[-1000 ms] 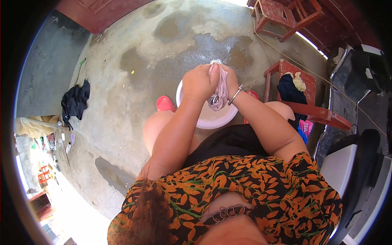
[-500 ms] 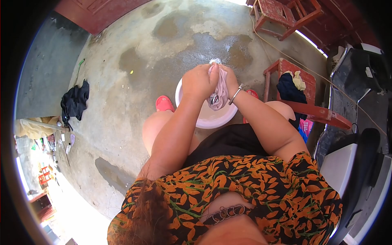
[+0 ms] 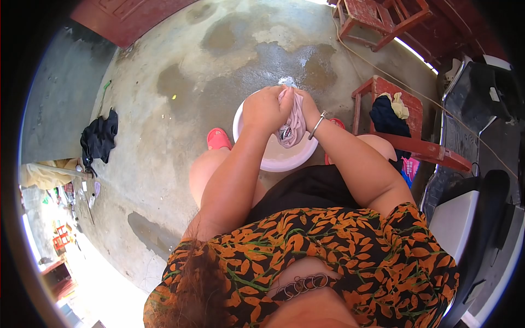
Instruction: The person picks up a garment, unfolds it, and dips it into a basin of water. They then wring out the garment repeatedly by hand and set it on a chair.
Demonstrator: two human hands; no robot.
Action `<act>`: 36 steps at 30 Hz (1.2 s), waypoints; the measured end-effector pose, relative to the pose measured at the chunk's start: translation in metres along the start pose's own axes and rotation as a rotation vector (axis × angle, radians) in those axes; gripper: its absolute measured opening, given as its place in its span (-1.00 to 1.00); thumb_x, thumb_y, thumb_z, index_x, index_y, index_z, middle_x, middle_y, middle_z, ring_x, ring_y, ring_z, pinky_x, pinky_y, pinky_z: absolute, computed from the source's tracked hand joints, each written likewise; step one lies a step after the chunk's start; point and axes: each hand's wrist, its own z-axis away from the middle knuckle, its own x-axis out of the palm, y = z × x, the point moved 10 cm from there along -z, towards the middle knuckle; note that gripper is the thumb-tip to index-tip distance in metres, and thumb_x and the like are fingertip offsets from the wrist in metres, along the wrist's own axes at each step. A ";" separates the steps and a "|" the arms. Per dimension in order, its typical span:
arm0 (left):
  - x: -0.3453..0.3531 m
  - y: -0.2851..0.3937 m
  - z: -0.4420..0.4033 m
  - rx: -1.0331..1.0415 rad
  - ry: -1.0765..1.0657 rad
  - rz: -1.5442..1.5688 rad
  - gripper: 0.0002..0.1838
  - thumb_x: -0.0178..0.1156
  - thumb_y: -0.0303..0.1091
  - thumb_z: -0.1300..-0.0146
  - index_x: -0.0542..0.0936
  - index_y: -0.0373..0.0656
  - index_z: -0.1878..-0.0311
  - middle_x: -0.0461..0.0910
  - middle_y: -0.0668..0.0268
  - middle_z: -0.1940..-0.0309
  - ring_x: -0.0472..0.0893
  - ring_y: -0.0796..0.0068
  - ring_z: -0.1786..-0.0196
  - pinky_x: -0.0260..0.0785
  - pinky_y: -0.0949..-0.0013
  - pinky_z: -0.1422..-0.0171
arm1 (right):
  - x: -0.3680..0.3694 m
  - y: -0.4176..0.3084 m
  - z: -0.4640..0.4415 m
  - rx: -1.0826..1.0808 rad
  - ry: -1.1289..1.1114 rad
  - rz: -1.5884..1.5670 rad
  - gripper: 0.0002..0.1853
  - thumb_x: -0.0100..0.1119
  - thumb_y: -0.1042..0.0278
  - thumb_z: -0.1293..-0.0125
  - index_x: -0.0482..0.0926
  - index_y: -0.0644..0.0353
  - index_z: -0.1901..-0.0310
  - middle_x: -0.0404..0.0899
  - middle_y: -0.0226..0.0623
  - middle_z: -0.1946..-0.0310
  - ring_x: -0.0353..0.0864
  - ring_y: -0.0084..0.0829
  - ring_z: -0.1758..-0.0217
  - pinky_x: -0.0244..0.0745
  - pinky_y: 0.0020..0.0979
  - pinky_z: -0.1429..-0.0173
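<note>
My left hand (image 3: 266,108) is closed round the upper part of a bunched pale pink garment (image 3: 295,124). On its other side my right hand (image 3: 308,107), with a silver bangle at the wrist, grips the same cloth. The two hands meet at the top of the bundle, and some fingers are hidden behind it. A dark printed patch shows on the lower folds. Beneath hangs a white basin (image 3: 290,164) standing on the floor between my feet, with cloudy water (image 3: 279,152) inside. The garment is held over the basin.
Wet patches (image 3: 262,65) darken the concrete floor. To the right, a red wooden stool (image 3: 372,87) bears dark and cream clothes (image 3: 389,117). A black chair (image 3: 465,104) stands beyond it. Black cloth (image 3: 100,135) lies at left. A cable (image 3: 394,71) crosses the right side.
The hands and the pink garment stay nearly in place, with only a slight shift in the grip and folds. The whole view has moved a little.
</note>
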 end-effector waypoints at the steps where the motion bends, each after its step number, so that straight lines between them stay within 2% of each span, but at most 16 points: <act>1: 0.001 0.000 0.000 -0.003 -0.011 -0.004 -0.52 -0.04 0.04 -0.31 0.61 -0.17 0.45 0.60 0.09 0.44 0.59 0.01 0.33 0.40 0.09 0.23 | 0.001 0.000 0.001 0.000 0.000 0.000 -0.72 -0.21 0.29 -0.40 0.53 0.16 0.30 0.58 -0.31 0.38 0.57 -0.45 0.34 0.49 -0.43 0.17; 10: 0.003 0.000 0.000 -0.036 -0.084 -0.016 -0.52 -0.02 0.06 -0.28 0.62 -0.17 0.46 0.60 0.06 0.47 0.60 -0.01 0.34 0.41 0.08 0.24 | 0.004 -0.006 0.012 -0.020 0.017 0.190 -0.72 -0.23 0.29 -0.45 0.52 0.19 0.22 0.58 -0.30 0.32 0.58 -0.46 0.30 0.51 -0.42 0.13; 16: 0.004 -0.001 0.000 -0.060 -0.143 -0.014 -0.52 -0.01 0.07 -0.26 0.64 -0.15 0.42 0.61 0.07 0.45 0.61 0.00 0.32 0.42 0.08 0.23 | -0.003 -0.003 0.008 -0.021 0.002 0.281 -0.71 -0.24 0.30 -0.46 0.53 0.21 0.15 0.60 -0.29 0.25 0.61 -0.48 0.23 0.52 -0.43 0.07; 18: 0.005 -0.002 0.001 -0.064 -0.150 -0.009 -0.53 -0.01 0.08 -0.25 0.64 -0.15 0.41 0.62 0.08 0.45 0.61 0.00 0.32 0.42 0.08 0.22 | -0.001 -0.003 0.008 -0.023 -0.040 0.357 -0.67 -0.27 0.24 -0.47 0.51 0.22 0.06 0.60 -0.26 0.16 0.61 -0.42 0.13 0.52 -0.38 -0.03; 36: 0.007 -0.006 0.001 -0.065 -0.173 -0.024 -0.53 -0.02 0.08 -0.27 0.65 -0.13 0.40 0.62 0.07 0.41 0.61 -0.01 0.29 0.42 0.07 0.21 | 0.000 -0.001 0.007 -0.022 -0.089 0.420 -0.69 -0.26 0.28 -0.48 0.50 0.23 0.05 0.58 -0.27 0.13 0.61 -0.44 0.12 0.52 -0.39 -0.03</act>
